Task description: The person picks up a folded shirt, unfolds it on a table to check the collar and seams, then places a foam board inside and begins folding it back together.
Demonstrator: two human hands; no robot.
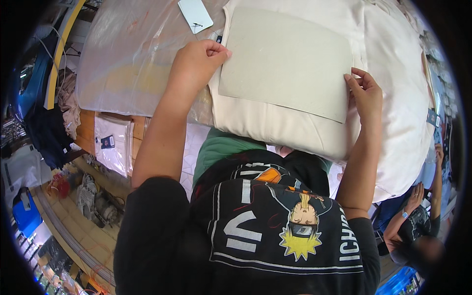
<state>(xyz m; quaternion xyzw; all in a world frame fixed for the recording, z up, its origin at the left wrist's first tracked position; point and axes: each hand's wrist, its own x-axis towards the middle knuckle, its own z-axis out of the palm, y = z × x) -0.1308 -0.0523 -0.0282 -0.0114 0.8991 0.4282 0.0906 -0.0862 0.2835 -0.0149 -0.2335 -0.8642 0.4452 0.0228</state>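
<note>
A grey cardboard sheet (287, 61) lies flat on a cream folded garment (265, 123) on the work table. My left hand (196, 61) rests closed at the sheet's left edge, pinching the garment's side there. My right hand (366, 93) holds the sheet's right edge, fingers curled over it and the cloth beneath. The garment lies on a pile of white fabric (403, 98) that spreads to the right.
A clear plastic bag (128, 59) covers the table's left part, with a white hang tag (195, 14) near the top. Bagged white garments (113, 142) sit on a lower shelf at left. Another person (418, 221) stands at lower right.
</note>
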